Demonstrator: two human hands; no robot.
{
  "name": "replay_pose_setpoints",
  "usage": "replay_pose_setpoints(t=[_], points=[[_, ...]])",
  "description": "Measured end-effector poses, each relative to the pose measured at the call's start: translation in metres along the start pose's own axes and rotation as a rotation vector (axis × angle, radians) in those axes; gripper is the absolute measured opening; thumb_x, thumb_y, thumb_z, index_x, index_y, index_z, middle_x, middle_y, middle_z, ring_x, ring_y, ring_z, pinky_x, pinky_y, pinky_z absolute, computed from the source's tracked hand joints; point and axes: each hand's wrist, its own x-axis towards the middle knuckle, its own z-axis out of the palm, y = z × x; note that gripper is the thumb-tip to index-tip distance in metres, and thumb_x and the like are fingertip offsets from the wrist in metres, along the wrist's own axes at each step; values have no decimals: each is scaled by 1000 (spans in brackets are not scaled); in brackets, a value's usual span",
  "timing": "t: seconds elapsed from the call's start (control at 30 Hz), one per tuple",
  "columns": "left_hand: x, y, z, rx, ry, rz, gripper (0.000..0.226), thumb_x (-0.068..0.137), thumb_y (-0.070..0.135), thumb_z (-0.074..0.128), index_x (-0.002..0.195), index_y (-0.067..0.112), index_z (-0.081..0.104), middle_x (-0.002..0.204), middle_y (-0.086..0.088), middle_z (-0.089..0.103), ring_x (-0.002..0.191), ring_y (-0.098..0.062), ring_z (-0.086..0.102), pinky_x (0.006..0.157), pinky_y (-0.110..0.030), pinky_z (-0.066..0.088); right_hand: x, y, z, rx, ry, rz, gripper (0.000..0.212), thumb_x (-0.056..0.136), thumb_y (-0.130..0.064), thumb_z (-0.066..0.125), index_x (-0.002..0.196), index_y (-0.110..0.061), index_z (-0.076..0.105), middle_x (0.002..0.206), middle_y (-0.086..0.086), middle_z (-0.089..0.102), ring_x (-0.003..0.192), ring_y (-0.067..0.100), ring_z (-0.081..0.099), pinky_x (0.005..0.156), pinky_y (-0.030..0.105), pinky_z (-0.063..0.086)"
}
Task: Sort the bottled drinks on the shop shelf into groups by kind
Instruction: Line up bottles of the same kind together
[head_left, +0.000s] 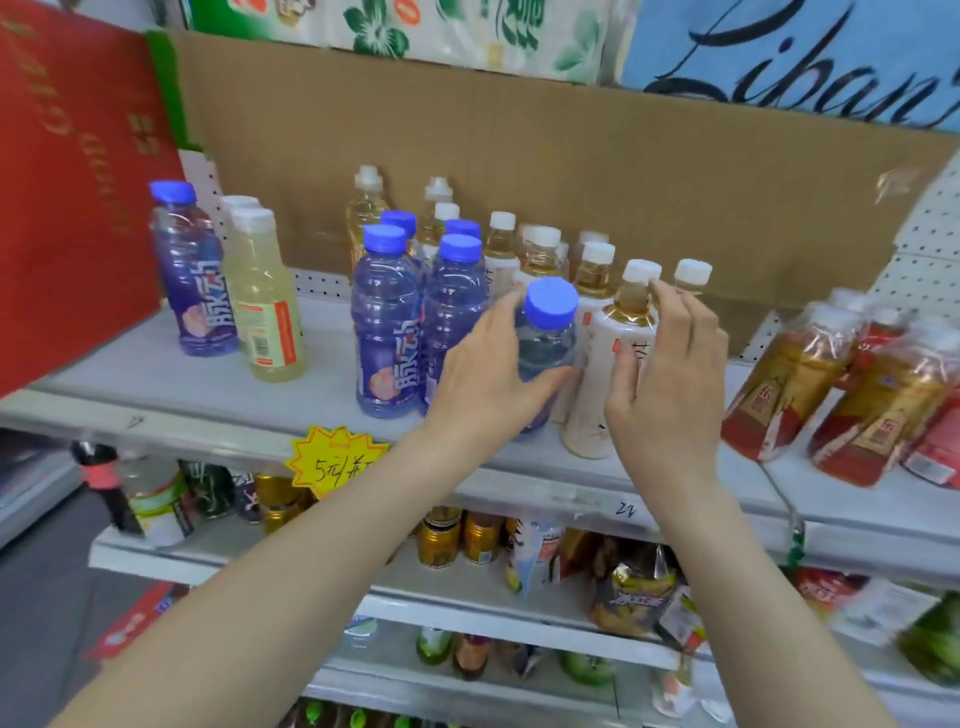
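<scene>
Bottle (548, 340) of bluish drink in left hand (485, 371)

Purple btls (387, 332) are showing violet-blue bodies w/ white lettering and are wearing bright blue caps; front purple btl (548, 343) is looking clearer, bluish, same blue cap. Pale btls (267, 312) are glowing cloudy yellow under white caps, w/ an orange-and-white label. Tea btls (540, 260) are showing amber liquid, white caps; front tea btl (589, 410) is wearing a cream-white label w/ red marks. Wrapped btls (779, 384) are showing gold and red thru clear film. Shelf (156, 374) is looking grey-white. Cardboard (519, 156) is showing plain brown. Red box (67, 208) is carrying gold print. Price tag (332, 462) is showing yellow starburst w/ black handwriting.
</scene>
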Motion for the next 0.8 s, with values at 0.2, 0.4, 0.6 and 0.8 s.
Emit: replay_pose_setpoints(t=[0.2,0.4,0.6,0.8], points=[[-23,-18,-61,-293,185,-114,68,80,51,71,137,29,43,122,17,64,110,-2,62,94,-38,52,3,-37,26,160,-225,34,44,97,-16,56,140,-8,48,129,10,57,118,25,53,100,35,42],[-23,-54,-122,-168,340,-160,56,78,51,69,127,37,46,115,21,67,100,5,64,91,-29,51,25,-81,76,299,-529,119,66,99,-39,57,155,-23,25,141,0,54,121,20,56,84,32,44],[-15,-104,-156,24,456,-243,69,72,62,67,133,38,45,118,16,67,102,-8,65,96,-41,50,28,-93,107,321,-541,242,77,92,-52,63,150,-19,24,136,5,56,115,34,60,85,40,45],[24,-134,-144,94,354,-229,66,79,48,72,136,30,45,112,20,61,104,-10,61,87,-29,43,25,-97,106,321,-499,251,71,92,-50,63,147,-21,27,137,1,56,118,30,59,81,36,42]])
